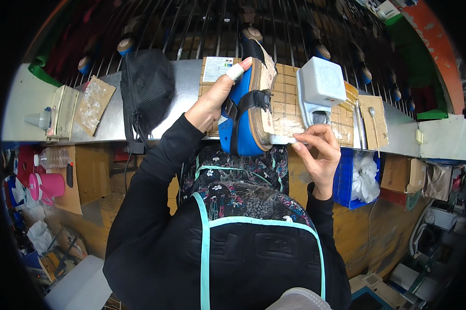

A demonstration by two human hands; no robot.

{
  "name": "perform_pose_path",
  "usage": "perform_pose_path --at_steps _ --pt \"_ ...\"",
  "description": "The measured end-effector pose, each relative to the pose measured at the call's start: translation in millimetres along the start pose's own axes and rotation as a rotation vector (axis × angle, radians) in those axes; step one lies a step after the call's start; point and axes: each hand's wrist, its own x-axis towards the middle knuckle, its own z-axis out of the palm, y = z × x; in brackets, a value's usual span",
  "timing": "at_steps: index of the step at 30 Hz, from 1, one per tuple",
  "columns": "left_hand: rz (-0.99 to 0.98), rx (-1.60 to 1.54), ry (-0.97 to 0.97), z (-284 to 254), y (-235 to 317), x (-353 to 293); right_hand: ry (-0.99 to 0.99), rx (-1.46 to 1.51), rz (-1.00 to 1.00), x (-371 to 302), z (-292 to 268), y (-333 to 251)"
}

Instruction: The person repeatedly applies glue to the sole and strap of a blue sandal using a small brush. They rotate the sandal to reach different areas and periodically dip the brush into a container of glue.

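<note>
My left hand (215,101) is closed around a sandal on a blue shoe last (253,116), held tilted above the bench. A white wrap covers one fingertip. The sandal's tan underside faces right, with cork-like edging and black straps around the blue last. At its near end, my right hand (318,152) pinches a small white piece (283,139) against or just beside the edge; whether it is cloth or an applicator I cannot tell. Just beyond the right hand stands a white plastic container (322,82) with a square top, its opening facing me.
Brown cardboard (285,85) covers part of the metal bench. A black mesh pouch (147,90) lies left, beside a cardboard scrap (95,105). A thin stick (375,124) lies right. Beyond run metal bars (191,31) carrying more blue lasts. A blue bin (345,178) holds white material below.
</note>
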Motion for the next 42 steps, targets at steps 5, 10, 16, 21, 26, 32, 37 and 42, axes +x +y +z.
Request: perform_pose_path --at_steps 5,10,16,21,26,32,37,42 --pt "-0.169 -0.059 -0.029 6 3 5 -0.049 0.062 -0.069 14 -7 -3" --pt "-0.268 -0.195 -0.046 19 0 -10 -0.102 0.149 -0.155 32 -7 -7" --pt "-0.151 -0.166 -0.349 10 -20 -38 -0.198 0.137 -0.293 55 -4 -11" --pt "-0.549 -0.552 -0.775 -7 -43 -51 -0.322 0.101 -0.281 67 0 -9" --pt "-0.852 -0.946 -0.824 10 -69 -61 -0.441 0.108 -0.278 72 5 1" --pt "-0.890 -0.882 -0.763 10 -69 -74 -0.487 0.094 -0.337 72 7 8" --pt "-1.030 -1.102 -0.715 15 -71 -83 -0.533 0.009 -0.369 71 0 6" --pt "-0.995 -1.046 -0.769 20 -82 -80 -0.495 -0.032 -0.462 72 -8 4"
